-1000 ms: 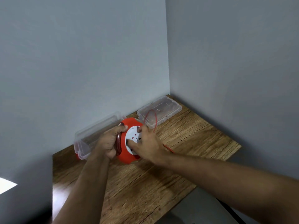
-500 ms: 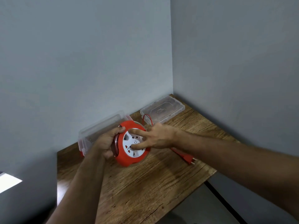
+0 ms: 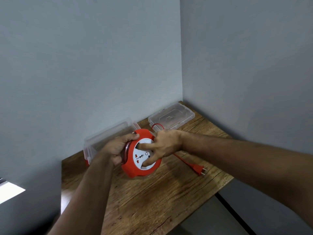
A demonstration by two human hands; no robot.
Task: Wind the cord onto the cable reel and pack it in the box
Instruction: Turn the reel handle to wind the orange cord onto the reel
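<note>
- Nearest us, the wooden tabletop (image 3: 152,200) carries everything; we hold the round red plastic cable reel with its white socket face (image 3: 141,154) just above it, left of centre.
- Our left hand (image 3: 118,148) has its fingers clamped around the reel's left rim and handle, steadying it.
- Our right hand (image 3: 163,145) presses two spread fingers (image 3: 144,145) into the white face; half a second ago they sat lower, so we judge the face is being turned.
- To the right, the red cord (image 3: 183,160) lies on the wood, ending in a red two-pin plug (image 3: 199,170), which has slid nearer the reel since a second ago; winding is nearly done.
- Farther left, the clear plastic box (image 3: 108,136) waits against the wall, touching nothing we hold.
- Farthest right, its clear lid (image 3: 171,117) lies flat in the corner.
</note>
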